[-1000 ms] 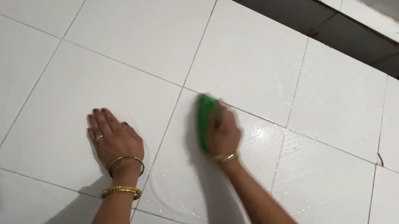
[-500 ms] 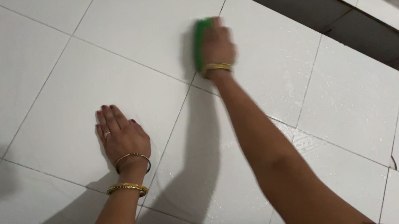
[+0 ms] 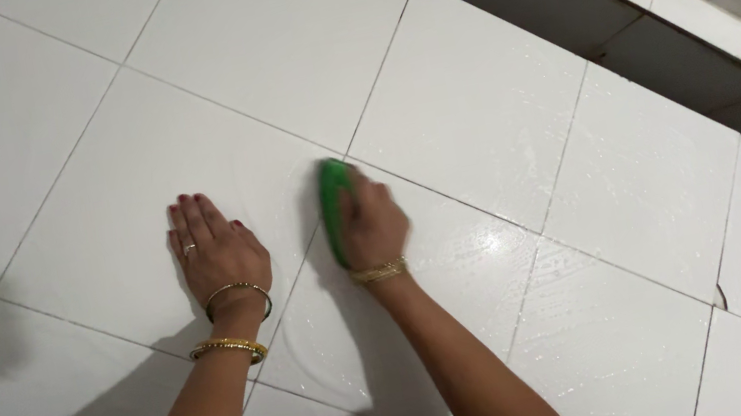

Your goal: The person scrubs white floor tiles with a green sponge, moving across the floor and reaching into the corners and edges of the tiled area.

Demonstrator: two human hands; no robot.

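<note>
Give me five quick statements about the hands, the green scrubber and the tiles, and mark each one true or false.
1. The right hand grips a green scrubber. True.
2. The left hand lies flat, fingers spread, on the white tiled floor. True.
3. The left hand holds a second scrubber. False: it holds nothing and only presses on the tile.
4. The scrubber is red. False: it is green.
5. The tiles right of the scrubber look wet and speckled with droplets. True.

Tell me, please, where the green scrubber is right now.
Head view, centre: the green scrubber is under the right hand on the white tiled floor, beside the flat left hand.
</note>
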